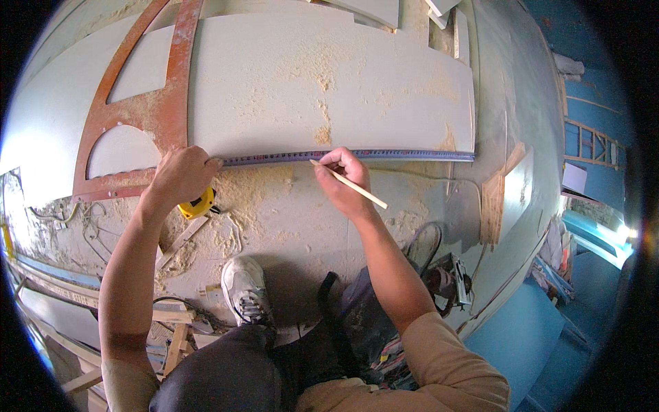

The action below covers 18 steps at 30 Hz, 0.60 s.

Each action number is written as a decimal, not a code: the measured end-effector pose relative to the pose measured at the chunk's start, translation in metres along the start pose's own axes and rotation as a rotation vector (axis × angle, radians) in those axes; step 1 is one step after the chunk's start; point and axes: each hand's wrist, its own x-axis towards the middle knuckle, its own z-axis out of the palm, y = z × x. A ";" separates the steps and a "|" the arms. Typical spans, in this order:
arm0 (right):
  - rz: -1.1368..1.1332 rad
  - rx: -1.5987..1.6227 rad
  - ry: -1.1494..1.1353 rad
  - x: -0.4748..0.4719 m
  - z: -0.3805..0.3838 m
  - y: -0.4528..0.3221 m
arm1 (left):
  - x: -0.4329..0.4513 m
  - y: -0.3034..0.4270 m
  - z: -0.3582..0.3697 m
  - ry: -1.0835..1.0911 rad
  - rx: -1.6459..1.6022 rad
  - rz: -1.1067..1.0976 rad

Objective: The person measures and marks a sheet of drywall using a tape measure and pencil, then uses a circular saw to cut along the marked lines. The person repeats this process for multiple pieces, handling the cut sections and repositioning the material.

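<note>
My left hand (180, 172) grips a tape measure, whose yellow case (198, 205) shows below the palm. From my left fingers the tape blade (412, 155) runs right along the near edge of a large white board (267, 67), as far as the board's right edge. A pale wooden pencil (368, 193) is pinched in my right hand (344, 177), its tip at the near edge of the blade around mid-length. Beside my left hand, a reddish-brown template (175, 103) with curved cutouts lies on the board.
Sawdust (257, 190) covers parts of the board and floor. A circular saw (458, 283) with its blade showing rests at my right knee. Wood offcuts (494, 206) lie at right, and white board scraps (376, 10) beyond. My shoe (244, 288) is near the board. Cords cross the floor.
</note>
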 end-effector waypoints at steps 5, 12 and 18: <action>-0.008 0.107 0.103 -0.005 -0.010 0.008 | -0.001 0.003 0.001 -0.023 -0.077 -0.065; -0.002 0.048 0.017 -0.010 -0.010 0.011 | 0.003 0.000 -0.001 -0.048 0.021 -0.017; -0.002 0.034 0.016 -0.003 0.007 -0.001 | 0.000 0.001 -0.001 0.000 -0.045 -0.017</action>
